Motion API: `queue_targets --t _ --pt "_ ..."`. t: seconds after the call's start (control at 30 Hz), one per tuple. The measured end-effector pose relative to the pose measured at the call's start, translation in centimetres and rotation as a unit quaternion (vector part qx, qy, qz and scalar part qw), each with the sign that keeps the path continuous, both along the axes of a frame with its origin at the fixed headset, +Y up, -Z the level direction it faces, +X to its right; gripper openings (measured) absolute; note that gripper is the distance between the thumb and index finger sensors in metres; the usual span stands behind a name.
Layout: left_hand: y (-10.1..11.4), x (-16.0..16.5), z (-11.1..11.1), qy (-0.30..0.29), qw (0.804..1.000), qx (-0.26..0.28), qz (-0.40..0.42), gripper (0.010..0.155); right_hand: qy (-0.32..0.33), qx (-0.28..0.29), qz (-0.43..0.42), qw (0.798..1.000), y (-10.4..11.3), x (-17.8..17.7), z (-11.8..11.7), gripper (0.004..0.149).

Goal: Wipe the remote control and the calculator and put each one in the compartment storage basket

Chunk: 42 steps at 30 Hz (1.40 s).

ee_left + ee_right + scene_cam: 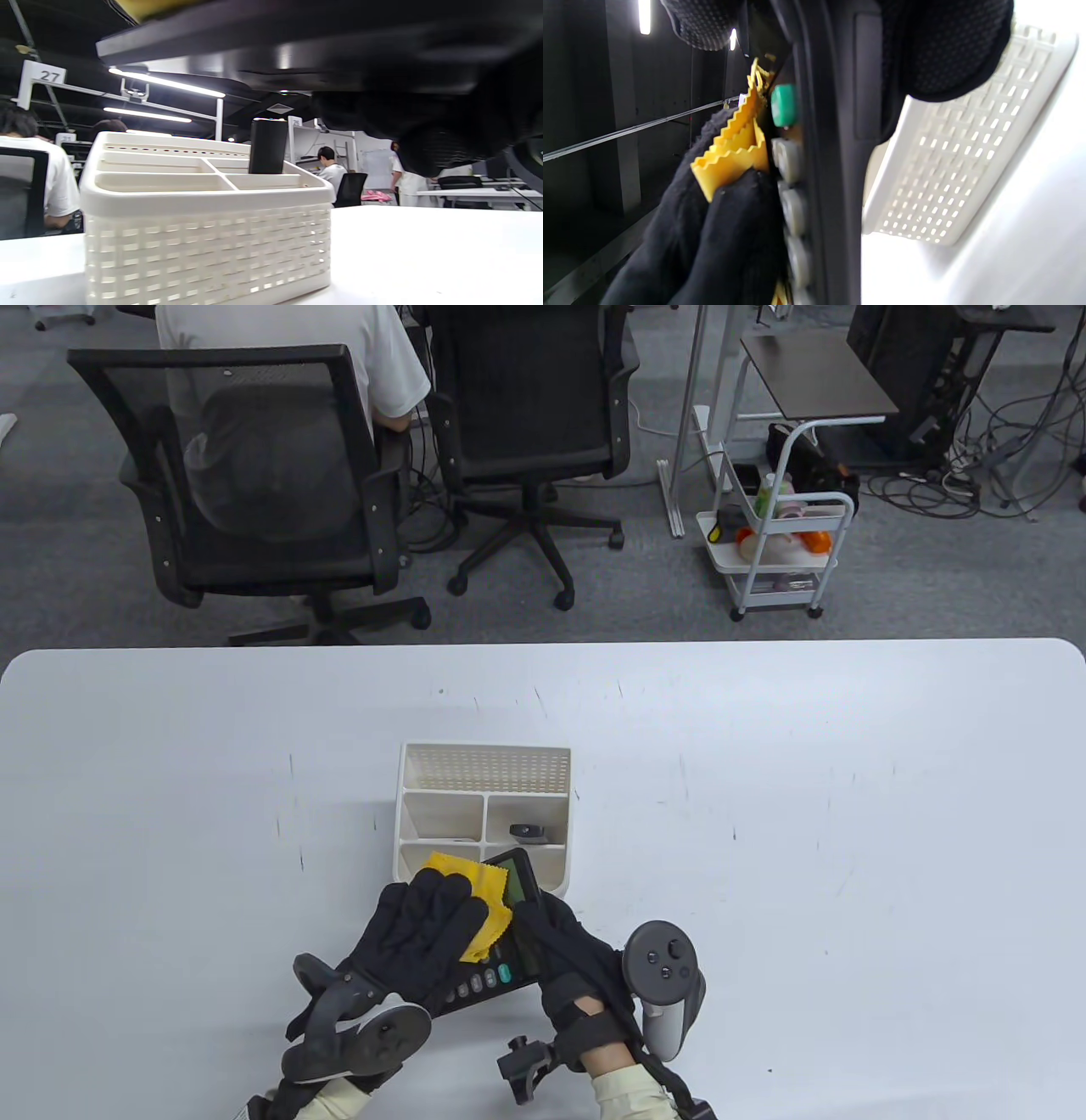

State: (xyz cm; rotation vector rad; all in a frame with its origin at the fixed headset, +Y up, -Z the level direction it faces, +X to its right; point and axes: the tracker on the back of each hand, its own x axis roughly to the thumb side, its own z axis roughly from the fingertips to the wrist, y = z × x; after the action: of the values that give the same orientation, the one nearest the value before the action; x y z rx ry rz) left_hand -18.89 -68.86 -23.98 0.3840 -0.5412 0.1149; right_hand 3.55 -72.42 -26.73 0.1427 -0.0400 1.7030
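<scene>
Calculator (509,925) is lying between both hands, long axis pointing at the basket (484,814) just beyond. Right hand (568,954) is gripping its edge; left hand (424,929), fingers flat, is pressing cloth (475,899) onto it.

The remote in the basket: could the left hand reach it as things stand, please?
Probably not at once: the left hand presses the cloth on the calculator, which lies between it and the remote in the basket.
</scene>
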Motion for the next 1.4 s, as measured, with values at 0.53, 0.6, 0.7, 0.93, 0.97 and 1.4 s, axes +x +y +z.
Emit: queue_targets --t 0.53,0.6,0.7,0.93,0.97,1.4 --pt "-0.6 3.5 2.0 -0.082 0.994 0.033 -0.058 0.054 -0.071 -0.012 -0.067 0.995 -0.7 2.1 -0.3 0.061" --pt "-0.6 3.8 2.2 -0.091 0.993 0.042 -0.069 0.054 -0.084 -0.017 -0.083 0.993 -0.8 2.5 -0.3 0.061" --pt "-0.5 3.6 2.0 -0.092 0.993 0.041 -0.061 0.053 -0.075 -0.02 -0.083 0.994 -0.8 2.5 -0.4 0.061" --pt "0.0 0.8 0.4 -0.028 0.999 0.003 -0.019 0.054 -0.033 -0.012 -0.035 0.999 -0.5 1.4 -0.4 0.061" --pt "0.1 0.3 0.2 -0.018 1.0 -0.005 -0.009 0.054 -0.028 -0.011 -0.032 0.999 -0.4 1.3 -0.4 0.061" --pt "0.5 0.0 0.4 -0.005 1.0 0.009 -0.007 0.054 -0.053 -0.003 -0.055 0.997 -0.4 1.8 -0.2 0.061"
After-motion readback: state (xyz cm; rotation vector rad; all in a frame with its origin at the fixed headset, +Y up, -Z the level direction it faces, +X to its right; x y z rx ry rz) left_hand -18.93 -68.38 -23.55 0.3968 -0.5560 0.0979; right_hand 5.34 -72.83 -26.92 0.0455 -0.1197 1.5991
